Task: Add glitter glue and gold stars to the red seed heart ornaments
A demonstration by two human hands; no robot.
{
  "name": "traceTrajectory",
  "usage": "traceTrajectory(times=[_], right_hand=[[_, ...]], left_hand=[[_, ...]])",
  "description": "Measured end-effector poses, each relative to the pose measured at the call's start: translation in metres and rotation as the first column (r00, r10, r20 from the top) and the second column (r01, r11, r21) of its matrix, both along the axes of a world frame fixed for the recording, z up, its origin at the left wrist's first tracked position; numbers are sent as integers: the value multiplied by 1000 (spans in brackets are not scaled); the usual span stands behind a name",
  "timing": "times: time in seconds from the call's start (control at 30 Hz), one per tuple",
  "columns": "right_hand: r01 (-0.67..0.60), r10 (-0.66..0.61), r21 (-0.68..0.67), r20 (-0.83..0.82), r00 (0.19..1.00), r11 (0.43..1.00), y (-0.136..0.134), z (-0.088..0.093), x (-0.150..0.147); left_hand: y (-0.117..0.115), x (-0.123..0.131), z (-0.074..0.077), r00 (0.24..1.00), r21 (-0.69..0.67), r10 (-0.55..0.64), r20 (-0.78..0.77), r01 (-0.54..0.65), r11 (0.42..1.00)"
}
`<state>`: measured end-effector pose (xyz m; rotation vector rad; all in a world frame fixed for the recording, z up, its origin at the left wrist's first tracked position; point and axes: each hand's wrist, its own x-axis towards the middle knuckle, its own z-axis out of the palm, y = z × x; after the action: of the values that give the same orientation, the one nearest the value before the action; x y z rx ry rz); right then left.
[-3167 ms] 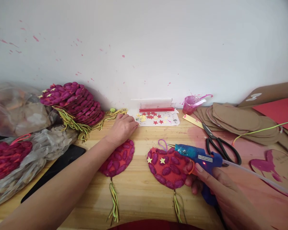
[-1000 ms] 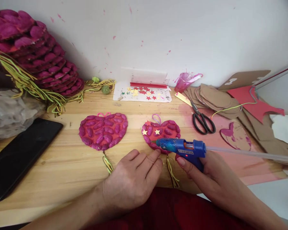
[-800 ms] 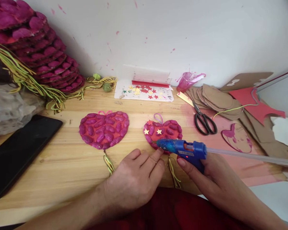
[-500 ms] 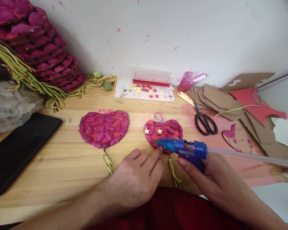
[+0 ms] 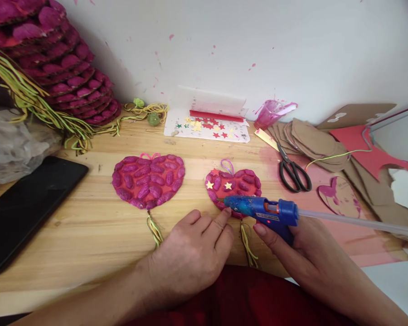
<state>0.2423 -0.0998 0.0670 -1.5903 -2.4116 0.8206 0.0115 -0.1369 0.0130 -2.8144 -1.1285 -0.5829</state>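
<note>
My right hand (image 5: 302, 253) is closed round a blue hot glue gun (image 5: 258, 210) with a long clear glue stick in its back. Its red light is lit. The nozzle points left, at the lower left of a small heart (image 5: 238, 185) covered with magenta peanut-like pieces; whether it touches cannot be seen. Red and yellow stars lie on this heart, and the gun hides its lower part. My left hand (image 5: 197, 246) rests palm down, holding nothing, its index fingertip against the heart's lower edge. To its upper left lies a larger magenta heart (image 5: 148, 181) with a yarn tassel.
Paper stars (image 5: 207, 124) lie on a white card at the back. Black scissors (image 5: 294, 174) and cardboard pieces (image 5: 313, 142) are to the right, near a pink cup (image 5: 270, 113). A black phone-like slab (image 5: 34, 213) and a stack of magenta pieces (image 5: 64, 68) stand left.
The view has shifted slightly, so most things sit a little further right. Both hands, the glue gun and the hearts keep the same arrangement.
</note>
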Motion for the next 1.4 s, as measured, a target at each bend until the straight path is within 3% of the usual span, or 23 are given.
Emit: traceTrajectory(times=[0.4, 1.4], right_hand=[[7, -8, 19, 58, 998, 1000, -3, 1, 4], [37, -37, 18, 20, 999, 999, 0, 3, 2]], left_hand=[[0, 0, 1, 1000, -2, 4, 9, -4, 1000], [1, 0, 1, 1000, -18, 2, 1, -2, 1000]])
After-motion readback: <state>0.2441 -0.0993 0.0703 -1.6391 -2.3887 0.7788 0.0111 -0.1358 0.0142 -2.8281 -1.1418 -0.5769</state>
